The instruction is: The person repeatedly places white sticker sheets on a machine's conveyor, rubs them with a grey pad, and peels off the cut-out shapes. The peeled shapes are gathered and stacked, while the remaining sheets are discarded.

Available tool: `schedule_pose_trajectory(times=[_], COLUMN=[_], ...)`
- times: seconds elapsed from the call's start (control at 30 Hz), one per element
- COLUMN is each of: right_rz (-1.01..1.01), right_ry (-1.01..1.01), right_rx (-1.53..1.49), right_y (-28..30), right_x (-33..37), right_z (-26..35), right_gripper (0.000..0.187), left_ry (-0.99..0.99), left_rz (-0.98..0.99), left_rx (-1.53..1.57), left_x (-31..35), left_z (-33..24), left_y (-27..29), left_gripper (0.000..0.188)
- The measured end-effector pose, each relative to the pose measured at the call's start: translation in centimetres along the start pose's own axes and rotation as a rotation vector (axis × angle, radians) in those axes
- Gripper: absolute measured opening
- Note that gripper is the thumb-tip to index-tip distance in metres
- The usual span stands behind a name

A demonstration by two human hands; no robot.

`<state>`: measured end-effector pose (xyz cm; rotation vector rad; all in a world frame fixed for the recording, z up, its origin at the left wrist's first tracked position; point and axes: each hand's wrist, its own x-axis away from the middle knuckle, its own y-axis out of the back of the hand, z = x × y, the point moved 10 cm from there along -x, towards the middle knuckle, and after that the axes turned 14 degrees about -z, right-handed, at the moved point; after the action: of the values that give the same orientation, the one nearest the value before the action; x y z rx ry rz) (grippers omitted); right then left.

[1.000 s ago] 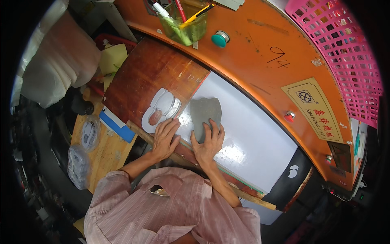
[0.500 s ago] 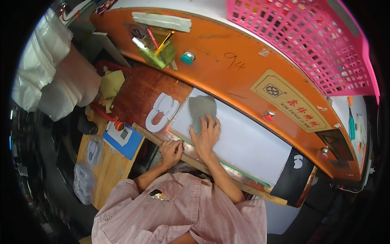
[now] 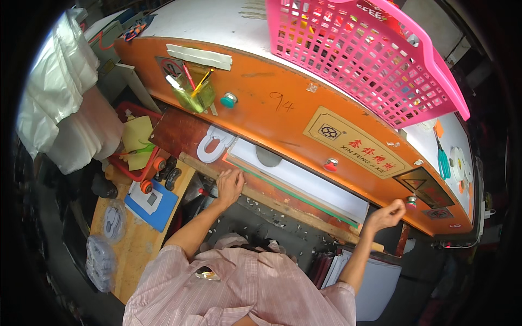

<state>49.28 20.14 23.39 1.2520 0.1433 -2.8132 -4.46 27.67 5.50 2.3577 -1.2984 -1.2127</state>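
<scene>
My left hand (image 3: pixel 230 185) lies over the wooden strip (image 3: pixel 283 209) along the front edge of the worktable, its fingers bent and close together. At the right, my right hand (image 3: pixel 386 215) is curled with nothing seen in it, its fingertips beside a red-and-silver push button (image 3: pixel 411 202) on the orange machine beam (image 3: pixel 255 114). Whether they touch the button I cannot tell. A grey sheet piece (image 3: pixel 268 157) lies on the white board (image 3: pixel 310 176), its far part hidden by the beam. White horseshoe-shaped cut pieces (image 3: pixel 209 149) lie on the reddish-brown table to the left.
A pink basket (image 3: pixel 359 60) stands on top of the beam; a green pen holder (image 3: pixel 196 98) hangs on its front. At left, a wooden side table (image 3: pixel 133 261) carries a blue board (image 3: pixel 166 206) and bagged white pieces (image 3: pixel 100 261). Teal-handled scissors (image 3: pixel 443 163) are at far right.
My right hand has left the grey piece and moved right to the push button. My left hand stays at the wooden strip. The orange beam now covers more of the board and grey piece.
</scene>
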Motion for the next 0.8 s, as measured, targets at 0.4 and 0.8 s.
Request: schedule_pose_trajectory(times=[0.4, 0.8], right_rz=[0.542, 0.805], right_ry=[-0.136, 0.088], right_rx=[0.164, 0.146], right_y=[-1.9, 0.2], right_x=[2.5, 14.9], right_z=[-4.5, 1.5], right_gripper=[0.017, 0.026], left_ry=[0.149, 0.19], left_rz=[0.054, 0.146], left_rx=[-0.012, -0.012], left_x=[-7.0, -3.5], left_z=[-4.3, -4.5], left_y=[-6.5, -3.9], left_gripper=[0.017, 0.018])
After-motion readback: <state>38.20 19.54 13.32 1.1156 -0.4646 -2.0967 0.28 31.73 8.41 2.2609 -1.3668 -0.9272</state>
